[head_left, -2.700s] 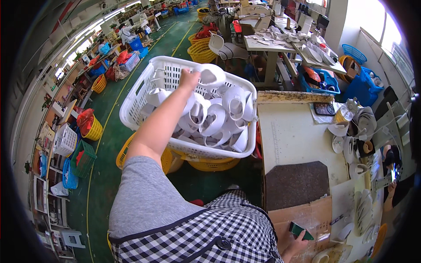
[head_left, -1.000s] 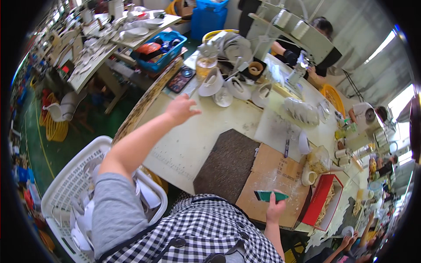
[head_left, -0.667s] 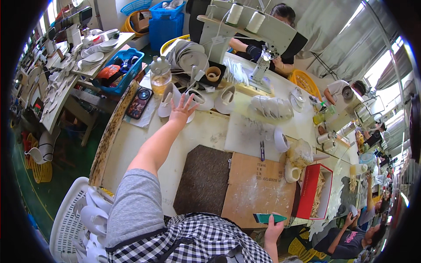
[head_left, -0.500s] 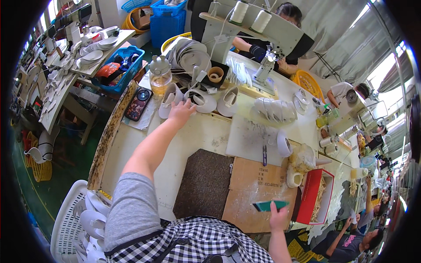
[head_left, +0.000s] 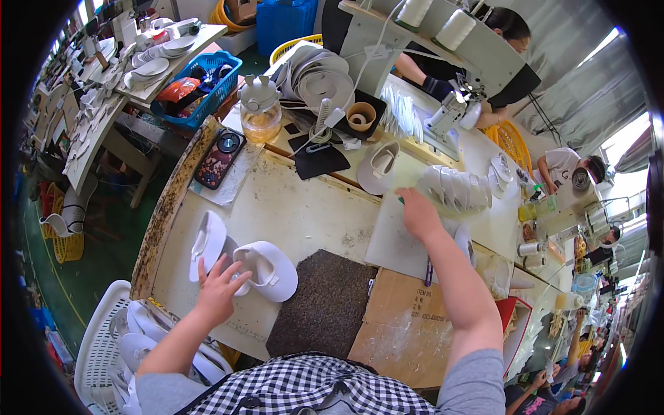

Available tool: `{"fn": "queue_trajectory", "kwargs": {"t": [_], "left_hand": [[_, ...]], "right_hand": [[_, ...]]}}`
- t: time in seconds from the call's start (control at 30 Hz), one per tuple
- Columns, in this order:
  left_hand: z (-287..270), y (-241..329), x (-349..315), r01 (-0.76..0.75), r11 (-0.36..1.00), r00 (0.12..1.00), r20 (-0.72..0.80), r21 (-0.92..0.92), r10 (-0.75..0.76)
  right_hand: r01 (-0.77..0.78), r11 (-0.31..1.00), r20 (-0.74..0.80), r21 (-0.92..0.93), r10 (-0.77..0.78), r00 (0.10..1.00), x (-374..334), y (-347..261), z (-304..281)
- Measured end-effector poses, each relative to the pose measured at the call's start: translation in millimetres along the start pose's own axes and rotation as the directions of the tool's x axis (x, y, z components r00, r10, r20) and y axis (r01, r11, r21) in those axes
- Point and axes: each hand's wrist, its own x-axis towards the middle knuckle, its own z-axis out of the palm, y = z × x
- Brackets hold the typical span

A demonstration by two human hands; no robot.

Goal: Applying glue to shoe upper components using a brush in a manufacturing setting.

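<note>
Here, the spread left hand (head_left: 217,296) touches white shoe pieces (head_left: 282,272).
The left piece (head_left: 214,236) points lengthwise forward; the right hand (head_left: 419,214) curls round a green tool (head_left: 401,200).

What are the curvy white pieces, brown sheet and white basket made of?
Curvy white pieces: maybe matte fabric or fake leather, thin but shaped. Brown sheet: likely dull cardboard, tan with printing. White basket: probably smooth plastic, with rows of slots.
</note>
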Motion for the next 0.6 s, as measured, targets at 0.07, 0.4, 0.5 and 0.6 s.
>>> {"fn": "queue_trajectory", "kwargs": {"t": [0.07,0.4,0.5,0.6], "left_hand": [[7,4,-11,0.107,0.993,0.991,-0.076,-0.055,-0.111],[11,53,-14,0.175,0.974,0.949,-0.238,-0.147,-0.206],[7,64,-6,-0.003,0.957,0.955,-0.284,-0.29,-0.083],[8,80,6,-0.122,0.824,0.938,-0.336,-0.553,-0.086]], "right_hand": [[0.049,0.988,-0.038,-0.144,-0.055,0.998,35,14,18],[0.189,0.886,0.102,-0.423,-0.16,0.982,84,33,45],[0.287,0.894,0.071,-0.345,-0.28,0.957,60,6,15],[0.184,0.979,-0.065,0.087,-0.179,0.982,8,-39,-10]]}}
